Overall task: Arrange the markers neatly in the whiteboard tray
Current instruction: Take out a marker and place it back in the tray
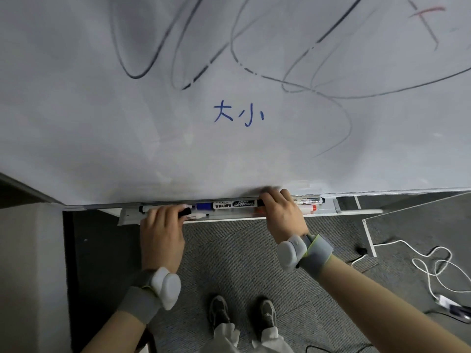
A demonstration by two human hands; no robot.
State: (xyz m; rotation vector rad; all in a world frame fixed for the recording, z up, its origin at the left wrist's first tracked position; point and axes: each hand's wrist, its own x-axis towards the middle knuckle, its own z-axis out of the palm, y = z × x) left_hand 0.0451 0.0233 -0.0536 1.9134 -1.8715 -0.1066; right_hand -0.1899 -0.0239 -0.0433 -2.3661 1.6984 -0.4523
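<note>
A white tray [229, 218] runs along the whiteboard's bottom edge and holds several markers end to end. My left hand [163, 233] is closed around a black-capped marker [184, 212] at the tray's left part. My right hand [283, 212] rests on the right end of a blue-capped marker [224, 205] labelled WHITEBOARD. To the right of that hand lie a black-tipped marker [309, 200] and a red-capped marker [307, 208]. Another marker [201, 215] lies lower in the tray, partly hidden.
The whiteboard [229, 138] carries blue writing and dark scribbles. Grey carpet [229, 256] lies below, with my shoes [219, 310] on it. A white cable [433, 261] coils on the floor at right, beside a leaning white panel [369, 235]. A wall corner [33, 263] stands left.
</note>
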